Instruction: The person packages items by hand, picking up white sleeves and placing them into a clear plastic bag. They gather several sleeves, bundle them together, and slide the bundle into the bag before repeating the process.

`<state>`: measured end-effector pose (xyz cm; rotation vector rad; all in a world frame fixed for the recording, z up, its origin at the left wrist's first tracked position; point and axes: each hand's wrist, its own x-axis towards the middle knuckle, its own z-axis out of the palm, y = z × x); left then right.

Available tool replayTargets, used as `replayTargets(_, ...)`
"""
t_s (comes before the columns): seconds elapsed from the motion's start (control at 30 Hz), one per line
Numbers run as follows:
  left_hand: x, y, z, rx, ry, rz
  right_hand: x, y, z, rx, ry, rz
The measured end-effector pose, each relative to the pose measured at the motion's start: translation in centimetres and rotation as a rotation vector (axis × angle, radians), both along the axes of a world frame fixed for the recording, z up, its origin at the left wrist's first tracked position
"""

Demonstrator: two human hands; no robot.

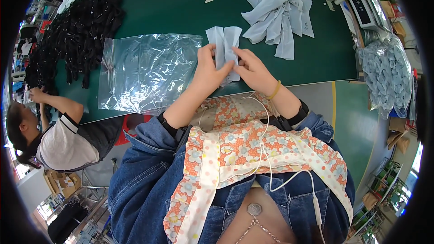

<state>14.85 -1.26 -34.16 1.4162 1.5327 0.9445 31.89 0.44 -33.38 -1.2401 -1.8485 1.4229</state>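
Note:
Both my hands hold a folded pale blue fabric piece (224, 45) near the front edge of the green table (172, 9). My left hand (209, 71) grips its left side and my right hand (254, 70) presses its right side. The upper end of the fabric sticks out past my fingers. A large clear plastic bag (147, 70) lies flat on the table just left of my left hand.
A heap of pale blue fabric pieces (278, 9) lies at the back right. Black items (77, 31) are piled at the left, where another person (58, 131) works. A clear bag stuffed with pale fabric (388, 74) stands to the right.

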Motion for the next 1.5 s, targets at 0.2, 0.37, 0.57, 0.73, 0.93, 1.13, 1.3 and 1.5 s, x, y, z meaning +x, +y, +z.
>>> replayTargets(0.2,0.4,0.0,0.3,0.157,0.291,-0.044,1.8,2.7,1.4,-0.080,0.088,-0.003)
replayTargets(0.37,0.7,0.2,1.4,0.038,0.275,-0.048,2.9,5.8,0.9,0.400,-0.524,-0.249)
replayTargets(0.57,0.2,0.0,0.3,0.089,0.244,-0.029,2.9,0.9,0.9,0.424,-0.614,-0.021)
replayTargets(0.73,0.1,-0.1,0.1,0.118,0.239,-0.028,3.6,0.9,2.5,0.993,-0.767,0.002)
replayTargets(0.93,0.4,0.1,-0.1,0.169,0.255,-0.037,5.3,2.8,0.4,0.982,-0.655,0.140)
replayTargets(1.13,0.8,0.2,0.8,0.121,0.248,-0.050,4.9,4.5,0.2,0.620,-0.534,-0.137)
replayTargets(1.3,0.6,-0.3,0.7,0.252,0.283,0.002,-0.1,2.3,0.7,0.419,-0.521,-0.153)
replayTargets(1.5,0.3,0.2,2.0,0.323,0.524,-0.268,1.2,2.3,-0.2,0.296,-0.148,0.020)
